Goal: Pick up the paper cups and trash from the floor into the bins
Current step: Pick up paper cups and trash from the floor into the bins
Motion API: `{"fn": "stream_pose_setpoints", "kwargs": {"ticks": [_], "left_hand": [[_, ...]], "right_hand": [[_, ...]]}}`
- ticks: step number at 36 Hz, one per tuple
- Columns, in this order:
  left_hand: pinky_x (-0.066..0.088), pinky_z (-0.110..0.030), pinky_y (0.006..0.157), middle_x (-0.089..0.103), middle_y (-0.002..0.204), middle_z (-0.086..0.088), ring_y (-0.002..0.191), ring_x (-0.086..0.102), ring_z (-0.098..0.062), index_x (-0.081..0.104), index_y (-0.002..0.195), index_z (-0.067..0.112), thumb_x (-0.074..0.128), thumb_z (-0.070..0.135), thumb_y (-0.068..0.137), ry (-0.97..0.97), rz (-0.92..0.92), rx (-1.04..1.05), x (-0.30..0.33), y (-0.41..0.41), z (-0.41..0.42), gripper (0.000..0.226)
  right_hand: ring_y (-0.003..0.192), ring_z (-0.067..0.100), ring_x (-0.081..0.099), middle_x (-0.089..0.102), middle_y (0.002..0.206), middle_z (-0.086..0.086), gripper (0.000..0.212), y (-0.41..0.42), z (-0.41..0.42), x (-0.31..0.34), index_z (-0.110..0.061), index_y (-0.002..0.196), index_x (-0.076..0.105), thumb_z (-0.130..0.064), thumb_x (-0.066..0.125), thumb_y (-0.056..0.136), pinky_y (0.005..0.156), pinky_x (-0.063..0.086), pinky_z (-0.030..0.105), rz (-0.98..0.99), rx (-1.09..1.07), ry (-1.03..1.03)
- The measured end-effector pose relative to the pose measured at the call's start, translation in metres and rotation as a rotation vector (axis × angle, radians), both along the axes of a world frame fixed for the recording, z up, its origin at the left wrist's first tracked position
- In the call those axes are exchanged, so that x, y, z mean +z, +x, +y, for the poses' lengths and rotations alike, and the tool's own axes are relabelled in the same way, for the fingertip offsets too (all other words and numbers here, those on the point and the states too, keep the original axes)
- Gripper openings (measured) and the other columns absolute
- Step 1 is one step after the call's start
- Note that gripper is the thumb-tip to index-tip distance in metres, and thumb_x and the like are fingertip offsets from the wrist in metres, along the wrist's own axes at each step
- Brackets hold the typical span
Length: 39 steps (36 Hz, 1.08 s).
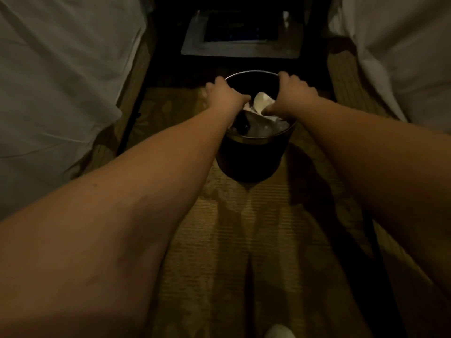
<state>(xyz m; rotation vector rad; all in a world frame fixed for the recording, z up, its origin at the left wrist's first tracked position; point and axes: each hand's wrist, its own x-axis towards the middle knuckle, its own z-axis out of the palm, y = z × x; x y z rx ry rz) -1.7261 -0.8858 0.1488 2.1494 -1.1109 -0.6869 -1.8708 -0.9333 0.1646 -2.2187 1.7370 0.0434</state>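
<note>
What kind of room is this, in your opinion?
Probably a hotel bedroom: two beds with white sheets flank a carpeted aisle, with a small dark waste bin before a nightstand.

I see through one wide-angle camera worn on the head, tilted forward and down an aisle of carpeted floor (244, 228). Both forearms stretch away from the lens to a dark bin (253, 157) at mid-distance. White beds (56, 76) fill both edges; a dark nightstand (240, 40) closes the far end.
</note>
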Motion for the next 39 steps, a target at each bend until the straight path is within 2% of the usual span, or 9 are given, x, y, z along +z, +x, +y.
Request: {"fn": "stream_pose_setpoints", "kwargs": {"ticks": [4, 8, 13, 18, 24, 28, 31, 35, 39], "left_hand": [[0.038, -0.037, 0.105, 0.038, 0.147, -0.007, 0.136, 0.035, -0.026, 0.042, 0.143, 0.016, 0.067, 0.047, 0.089, -0.026, -0.018, -0.019, -0.004, 0.011, 0.0, 0.067], [0.045, -0.04, 0.105, 0.042, 0.144, -0.006, 0.131, 0.043, -0.024, 0.043, 0.144, 0.015, 0.061, 0.048, 0.093, -0.068, 0.044, -0.015, -0.004, 0.023, 0.005, 0.063], [0.048, -0.043, 0.103, 0.052, 0.137, -0.005, 0.124, 0.051, -0.023, 0.049, 0.141, 0.016, 0.059, 0.047, 0.093, -0.053, 0.0, -0.072, 0.007, 0.036, 0.025, 0.058], [0.05, -0.038, 0.099, 0.052, 0.137, -0.004, 0.12, 0.055, -0.019, 0.049, 0.141, 0.018, 0.057, 0.041, 0.096, -0.035, -0.026, -0.105, 0.039, 0.041, 0.057, 0.05], [0.048, -0.033, 0.089, 0.055, 0.134, -0.005, 0.116, 0.055, -0.02, 0.053, 0.137, 0.016, 0.057, 0.037, 0.097, 0.064, -0.083, -0.173, 0.111, 0.038, 0.104, 0.046], [0.039, -0.045, 0.109, 0.045, 0.146, -0.01, 0.132, 0.044, -0.029, 0.048, 0.142, 0.016, 0.056, 0.042, 0.094, 0.272, -0.215, -0.298, 0.168, 0.035, 0.141, 0.055], [0.037, -0.047, 0.11, 0.045, 0.145, -0.01, 0.133, 0.042, -0.03, 0.047, 0.143, 0.017, 0.053, 0.043, 0.094, 0.376, -0.281, -0.382, 0.221, 0.031, 0.165, 0.056], [0.034, -0.049, 0.111, 0.044, 0.147, -0.01, 0.136, 0.04, -0.031, 0.046, 0.144, 0.019, 0.053, 0.046, 0.094, 0.475, -0.371, -0.508, 0.297, 0.021, 0.195, 0.058], [0.03, -0.048, 0.112, 0.044, 0.146, -0.008, 0.136, 0.038, -0.03, 0.047, 0.142, 0.018, 0.051, 0.049, 0.095, 0.488, -0.432, -0.596, 0.377, 0.008, 0.22, 0.057]], "right_hand": [[0.136, 0.037, 0.039, 0.038, 0.15, 0.015, 0.09, 0.0, -0.005, -0.002, -0.016, 0.154, 0.027, -0.05, 0.072, 0.083, 0.11, 0.033, 0.051, 0.057, 0.044, -0.048], [0.132, 0.036, 0.043, 0.043, 0.145, 0.014, 0.076, -0.01, -0.005, -0.003, -0.016, 0.15, 0.034, -0.046, 0.065, 0.089, 0.109, 0.036, 0.051, 0.038, 0.057, -0.1], [0.129, 0.036, 0.045, 0.044, 0.144, 0.014, 0.068, -0.015, 0.007, 0.007, -0.016, 0.149, 0.038, -0.043, 0.06, 0.091, 0.108, 0.04, 0.051, 0.043, 0.084, -0.088], [0.127, 0.034, 0.047, 0.045, 0.143, 0.013, 0.062, -0.018, 0.038, 0.042, -0.015, 0.147, 0.042, -0.039, 0.059, 0.092, 0.105, 0.043, 0.048, 0.045, 0.077, -0.05], [0.121, 0.03, 0.054, 0.053, 0.138, 0.012, 0.054, -0.02, 0.086, 0.112, -0.015, 0.143, 0.049, -0.034, 0.059, 0.093, 0.09, 0.048, 0.039, 0.015, 0.094, 0.064], [0.128, 0.031, 0.051, 0.049, 0.146, 0.012, 0.06, -0.024, 0.125, 0.175, -0.017, 0.148, 0.043, -0.036, 0.057, 0.094, 0.1, 0.048, 0.043, 0.011, 0.08, 0.196], [0.125, 0.031, 0.053, 0.051, 0.143, 0.012, 0.06, -0.03, 0.153, 0.227, -0.016, 0.147, 0.044, -0.04, 0.057, 0.093, 0.1, 0.049, 0.044, 0.021, 0.091, 0.273], [0.104, 0.027, 0.06, 0.059, 0.12, 0.009, 0.053, -0.042, 0.183, 0.297, -0.017, 0.128, 0.057, -0.05, 0.059, 0.087, 0.088, 0.055, 0.046, 0.048, 0.101, 0.333], [0.115, 0.029, 0.056, 0.053, 0.13, 0.009, 0.058, -0.052, 0.207, 0.378, -0.02, 0.136, 0.052, -0.053, 0.058, 0.089, 0.093, 0.052, 0.048, 0.081, 0.114, 0.322]]}}
